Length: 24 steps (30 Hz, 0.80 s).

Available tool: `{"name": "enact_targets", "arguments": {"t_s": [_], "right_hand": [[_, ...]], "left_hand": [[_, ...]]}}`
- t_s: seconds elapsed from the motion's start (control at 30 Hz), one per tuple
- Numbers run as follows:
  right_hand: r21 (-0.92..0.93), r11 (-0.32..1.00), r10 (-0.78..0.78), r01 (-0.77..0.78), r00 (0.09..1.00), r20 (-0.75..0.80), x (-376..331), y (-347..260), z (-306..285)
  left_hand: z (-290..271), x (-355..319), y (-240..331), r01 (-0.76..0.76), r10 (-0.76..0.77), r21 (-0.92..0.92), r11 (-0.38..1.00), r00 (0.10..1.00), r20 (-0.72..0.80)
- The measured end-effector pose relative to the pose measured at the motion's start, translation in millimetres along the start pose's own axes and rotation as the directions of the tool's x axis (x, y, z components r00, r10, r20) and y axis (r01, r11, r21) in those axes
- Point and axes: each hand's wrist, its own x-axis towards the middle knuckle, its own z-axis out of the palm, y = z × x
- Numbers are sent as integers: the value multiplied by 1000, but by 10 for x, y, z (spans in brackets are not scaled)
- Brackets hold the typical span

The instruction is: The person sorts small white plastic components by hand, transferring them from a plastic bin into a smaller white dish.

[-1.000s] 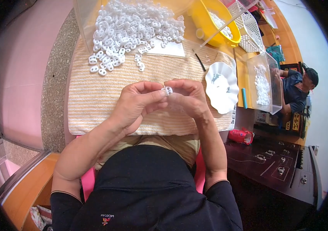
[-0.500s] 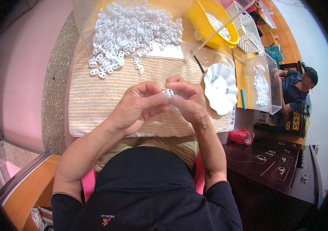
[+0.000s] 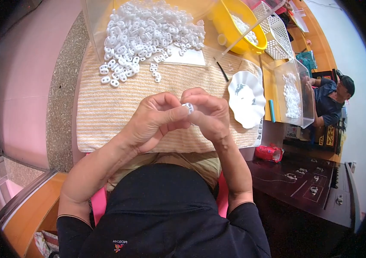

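Observation:
In front of my body, both hands meet over the towel around one small white two-hole plastic piece (image 3: 188,106), which looks like a cord lock. My left hand (image 3: 155,118) pinches it between thumb and fingers. My right hand (image 3: 211,114) closes on its other side with thumb and forefinger; the fingertips partly hide it. A large heap of the same white pieces (image 3: 148,32) lies beyond my hands to the left, a few of them loose on the striped towel (image 3: 105,116). To the right of my hands stands a white wavy-edged dish (image 3: 256,109) with small dark bits in it.
A thin black stick (image 3: 222,71) lies near the dish. Farther back are a yellow basin (image 3: 217,30) and a white perforated basket (image 3: 277,38). At right, a clear box (image 3: 305,112) holds white parts, beside a blue stick (image 3: 272,111). Another person (image 3: 331,94) sits beyond.
The white piece has turned slightly and tipped between my fingertips. My right hand's fingers have shifted a little left; the heap and dish look the same.

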Motion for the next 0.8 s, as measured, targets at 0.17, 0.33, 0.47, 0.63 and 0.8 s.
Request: {"name": "enact_targets", "arguments": {"t_s": [0.17,0.33,0.47,0.63,0.8], "right_hand": [[11,1000,-19,19,999,-37,-19,-50,96],[-19,999,-38,38,999,-3,-41,-99,93],[-81,996,32,-38,997,-73,-77,-208,81],[-281,956,-134,79,974,-185,-170,-264,60],[-559,824,-443,97,725,-527,35,-480,-266]], "left_hand": [[4,-14,-10,-38,38,16,999,999,24],[9,-14,-25,-43,40,48,998,998,51],[-1,8,-71,-10,10,30,999,1000,19],[19,37,-101,38,-40,47,998,999,36],[39,43,-70,61,-58,51,997,997,-48]]}}
